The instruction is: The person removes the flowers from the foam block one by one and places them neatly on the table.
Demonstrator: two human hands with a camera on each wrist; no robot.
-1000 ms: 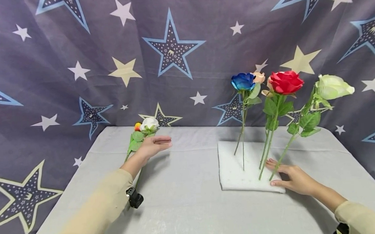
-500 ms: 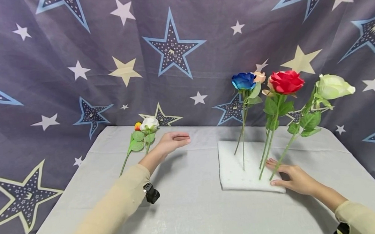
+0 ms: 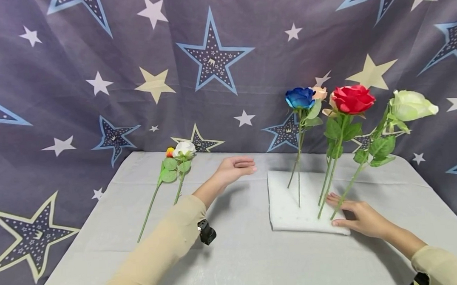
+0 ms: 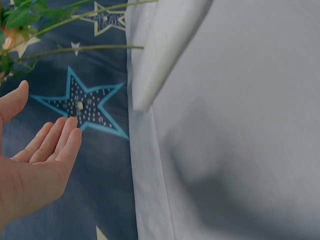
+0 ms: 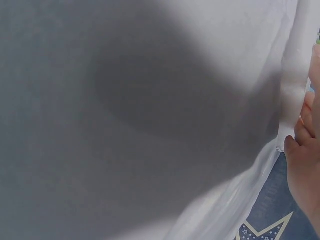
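Can see left hand (image 3: 235,170) held out above the worktop (image 3: 249,260), near the left edge of the white pad (image 3: 287,218) but apart from it. Fingers straight and together, gripping nothing; in left wrist view, thumb clear of them, too.

Found right hand (image 3: 362,218) at the right side of the pad, touching by the front corner, with fingers extended and thumb apart, not curled round anything. In right wrist view, only partly in frame, against the pad's edge.

Noted upright in the pad, toward the back: blue rose (image 3: 300,97), with peach flower (image 3: 320,92) just behind. Farther right, red rose (image 3: 353,99), with more peach petals partly hidden behind. Then pale green rose (image 3: 412,105), leaning right, with stem base beside the right hand's fingers.

Recorded lying on the worktop at left, well apart from the pad: white rose (image 3: 184,148) and, just beside it, orange-yellow bloom (image 3: 170,152), both with heads toward the star-printed backdrop (image 3: 128,40).

Also logged: beige sleeves (image 3: 172,251), black device (image 3: 207,232) at left wrist.
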